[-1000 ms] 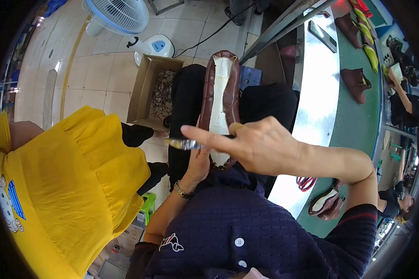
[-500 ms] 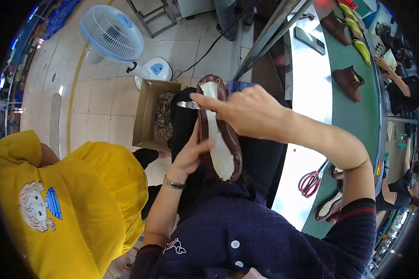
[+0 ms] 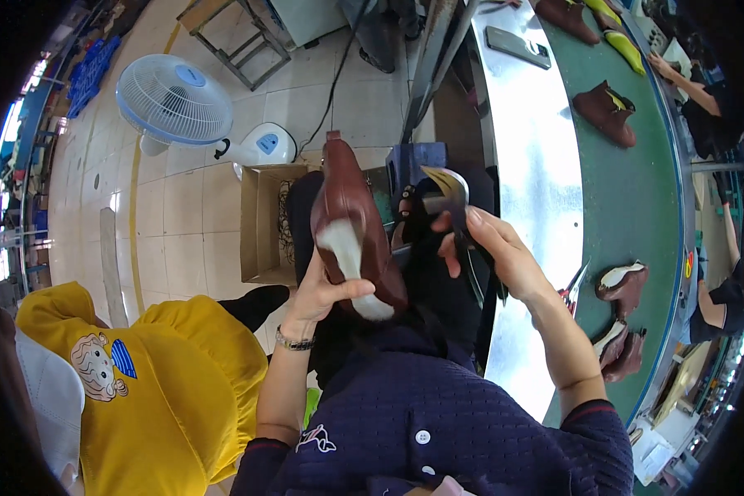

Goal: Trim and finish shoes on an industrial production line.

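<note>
In my left hand (image 3: 318, 289) is a brown leather shoe (image 3: 351, 190), its fingers wrapped round the side and the thumb across the pale underside. The shoe is tilted over my lap, its heel end pointing away from me. To its right, my right hand (image 3: 500, 248) grips pincers (image 3: 448, 194) with a curved metal head and dark handles. The head points up and away, apart from the shoe. Part of the handles is hidden behind my fingers.
A cardboard box (image 3: 260, 223) of dark scraps stands left of my knees, near a white fan (image 3: 178, 103). On my right runs a metal ledge (image 3: 537, 165) beside a green belt (image 3: 608, 190) with several brown shoes (image 3: 605, 113). A person in yellow (image 3: 182, 372) is close on my left.
The shoe has been turned and tilted, so more of its brown upper shows. My right hand has moved off the sole to the right with the pincers. My view has shifted slightly.
</note>
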